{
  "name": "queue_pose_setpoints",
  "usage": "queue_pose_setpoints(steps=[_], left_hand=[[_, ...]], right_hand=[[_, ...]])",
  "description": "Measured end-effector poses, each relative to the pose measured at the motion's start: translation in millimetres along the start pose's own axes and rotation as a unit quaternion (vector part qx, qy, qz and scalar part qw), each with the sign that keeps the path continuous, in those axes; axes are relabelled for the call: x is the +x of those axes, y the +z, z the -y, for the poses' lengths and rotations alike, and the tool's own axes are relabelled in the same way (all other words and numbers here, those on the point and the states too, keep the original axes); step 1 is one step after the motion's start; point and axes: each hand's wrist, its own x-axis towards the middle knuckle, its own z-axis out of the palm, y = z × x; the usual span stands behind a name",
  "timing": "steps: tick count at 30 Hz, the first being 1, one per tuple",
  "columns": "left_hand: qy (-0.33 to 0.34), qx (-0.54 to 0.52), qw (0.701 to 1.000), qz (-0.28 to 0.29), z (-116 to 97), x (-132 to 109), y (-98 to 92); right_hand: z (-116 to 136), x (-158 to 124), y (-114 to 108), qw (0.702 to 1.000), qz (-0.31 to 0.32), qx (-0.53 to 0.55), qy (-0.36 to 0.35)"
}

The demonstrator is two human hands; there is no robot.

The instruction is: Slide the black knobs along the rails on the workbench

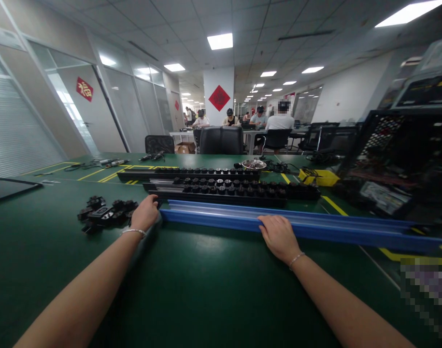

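A long blue channel-shaped rail [221, 222] lies across the green table in front of me. My right hand [279, 237] is closed over its near wall, fingers curled on the top edge. At the rail's left end is my left hand [146, 212], its fingers bent together beside a small dark part; whether it grips that part is hidden. Just left of this hand sits a loose cluster of black socket-like modules [105, 212]. Beyond the blue rail lie black rails [221, 193] lined with rows of similar black modules.
Farther back are a shallow metal bowl [254, 165], a yellow tray [318, 177] with cables, and more cables [105, 163]. An open computer case [398, 145] stands at right. A dark flat panel [10, 187] lies at left. Several people sit at tables behind a black chair [221, 140].
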Motion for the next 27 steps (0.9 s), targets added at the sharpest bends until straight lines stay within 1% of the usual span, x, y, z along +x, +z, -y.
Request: queue_pose_setpoints(steps=[3,7,9,11,15,19,21,23,25,27], left_hand=[[-0.008,0.022,1.0,0.0,25.4,8.1,-9.2],[-0.041,0.066,0.997,0.012,61.1,15.1,-24.2],[-0.044,0.078,0.996,0.017,73.9,15.1,-28.9],[-0.045,0.082,0.995,0.02,80.7,13.6,-31.0],[-0.069,0.081,0.994,0.029,78.7,12.6,-33.5],[-0.108,0.105,0.986,0.074,70.2,18.9,-41.5],[-0.113,0.118,0.983,0.079,66.3,25.2,-45.9],[-0.1,0.122,0.986,0.046,60.6,34.1,-48.2],[-0.065,0.111,0.992,0.004,50.9,46.1,-46.6],[-0.013,0.086,0.996,-0.001,36.7,60.2,-40.4]], right_hand=[[1.3,0.5,1.0,1.0,-0.001,0.003,0.012],[3.0,1.7,1.9,0.999,0.0,0.017,0.028],[3.8,3.1,3.0,0.999,0.0,0.023,0.032],[5.2,6.0,5.0,0.999,0.002,0.028,0.034],[12.7,18.0,11.5,0.998,0.011,0.04,0.042],[26.0,37.1,20.3,0.997,0.031,0.05,0.048],[32.5,47.0,25.0,0.996,0.041,0.052,0.052],[37.5,55.4,29.0,0.996,0.051,0.049,0.052],[39.7,61.7,31.1,0.996,0.059,0.045,0.047],[37.6,66.2,30.3,0.996,0.065,0.047,0.027]])
